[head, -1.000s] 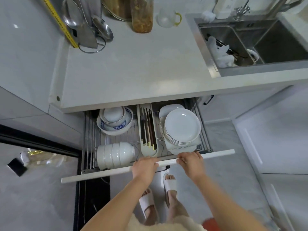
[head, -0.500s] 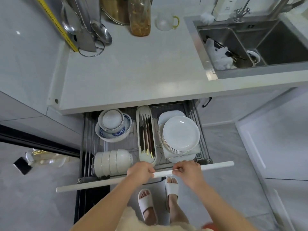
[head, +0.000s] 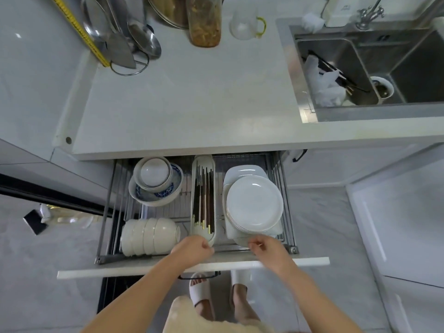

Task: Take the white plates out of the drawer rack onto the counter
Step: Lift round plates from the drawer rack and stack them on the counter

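The drawer rack (head: pixel 109 207) stands pulled out under the white counter (head: pixel 192 104). A stack of round white plates (head: pixel 254 204) lies in its right section, on top of squarish white plates (head: pixel 245 170). My left hand (head: pixel 193 251) hovers over the drawer's front rail, fingers curled, holding nothing. My right hand (head: pixel 270 252) is just in front of the plate stack's near edge, fingers loosely bent and empty; I cannot tell whether it touches a plate.
A long tray of chopsticks (head: pixel 203 198) sits mid-drawer. Nested blue-patterned bowls (head: pixel 156 182) and a row of white bowls (head: pixel 149 236) fill the left. Pot lids and a ladle (head: pixel 127 39), a jar (head: pixel 204 22) and a glass jug (head: pixel 245 26) stand at the counter's back. The sink (head: pixel 360 75) is right.
The drawer slid further out. Both hands let go of the white front panel and moved forward over the rack's front rail.
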